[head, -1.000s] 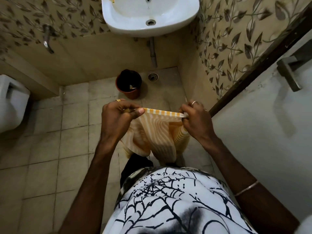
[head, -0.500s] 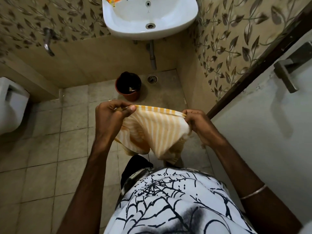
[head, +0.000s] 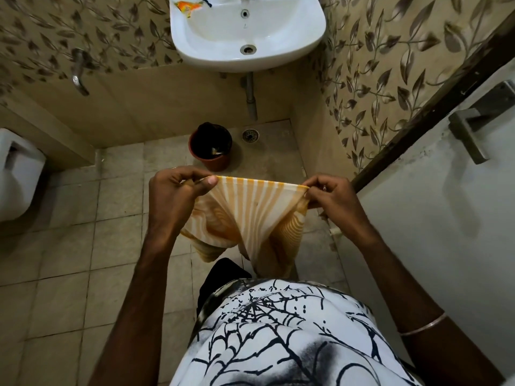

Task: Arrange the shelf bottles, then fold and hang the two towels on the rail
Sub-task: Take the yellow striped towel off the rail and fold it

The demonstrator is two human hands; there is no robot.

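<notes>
An orange-and-white striped towel (head: 253, 215) hangs in front of my body, its top edge stretched flat between both hands. My left hand (head: 175, 193) pinches the towel's left corner between thumb and fingers. At the right corner my right hand (head: 331, 196) pinches the edge with curled fingers. The cloth droops in folds down toward my legs. No shelf, bottles, rail or second towel is in view.
A white washbasin (head: 248, 51) juts from the far wall, a drain pipe (head: 250, 96) below it. A brown bin (head: 211, 147) stands on the tiled floor by a floor drain (head: 250, 134). A toilet (head: 16, 176) sits at left, a door with handle (head: 471, 129) at right.
Both hands have moved apart, pulling the towel's top edge longer and tauter. The camera has tilted up slightly, showing more of the basin.
</notes>
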